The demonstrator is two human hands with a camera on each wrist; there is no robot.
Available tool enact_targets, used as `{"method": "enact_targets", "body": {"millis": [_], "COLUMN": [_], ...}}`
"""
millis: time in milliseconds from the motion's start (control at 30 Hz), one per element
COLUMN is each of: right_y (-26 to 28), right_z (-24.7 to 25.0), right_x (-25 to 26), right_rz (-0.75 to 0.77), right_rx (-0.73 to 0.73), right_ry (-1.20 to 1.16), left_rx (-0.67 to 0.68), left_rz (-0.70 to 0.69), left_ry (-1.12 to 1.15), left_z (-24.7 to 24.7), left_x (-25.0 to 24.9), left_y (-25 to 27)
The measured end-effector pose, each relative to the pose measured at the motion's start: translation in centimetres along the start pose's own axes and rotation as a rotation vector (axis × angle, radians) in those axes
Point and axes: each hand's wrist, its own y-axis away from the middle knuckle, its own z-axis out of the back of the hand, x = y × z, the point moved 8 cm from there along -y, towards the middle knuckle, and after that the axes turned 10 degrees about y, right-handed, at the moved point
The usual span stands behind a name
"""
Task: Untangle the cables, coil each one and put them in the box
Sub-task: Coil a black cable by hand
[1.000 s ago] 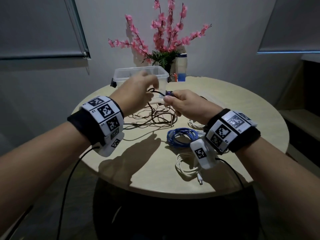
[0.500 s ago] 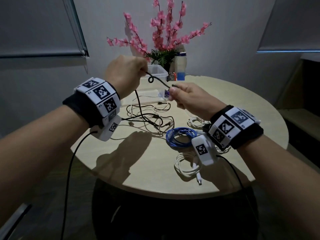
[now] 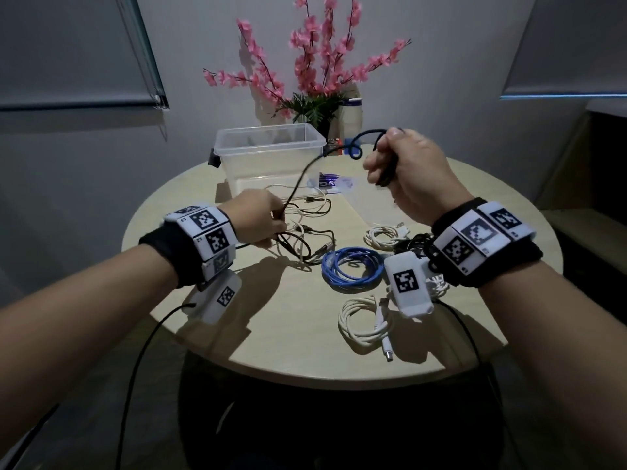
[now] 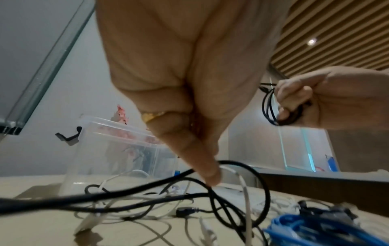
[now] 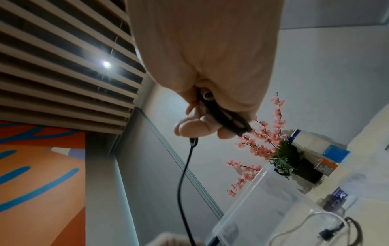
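Head looks down; wrists look up; all share box (image 3: 269,144).

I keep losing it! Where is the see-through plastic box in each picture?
Head view: the plastic box stands at the table's far side, upper middle, before the pink flowers.
Left wrist view: the box is left of centre, behind the tangled cables.
Right wrist view: the box is tilted, lower right.
Shared landmark: the pink flowers next to it.
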Motion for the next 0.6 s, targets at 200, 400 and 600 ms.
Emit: {"method": "enact_targets", "body": {"millis": [200, 400, 600], "right_y": [0.9, 1.1, 0.8], "right_z": [-1.6, -1.1, -0.5], "right_x": [-2.3, -2.5, -3.0], "right_rz": [-0.102, -0.13, -0.151], "right_rx": [0.164, 0.157, 0.126], "right_ry": [0.297, 0.377, 0.344], "left_rx": [-0.263, -0.425, -0.204], "left_rz": [-0.112, -0.228, -0.245], "left_ry": [0.433, 0.766, 0.126], "left_z": [4.8, 9.9, 7.7], "left_x": [-3.2, -6.0, -6.8], "left_y": [-0.3, 0.2, -0.4]}}
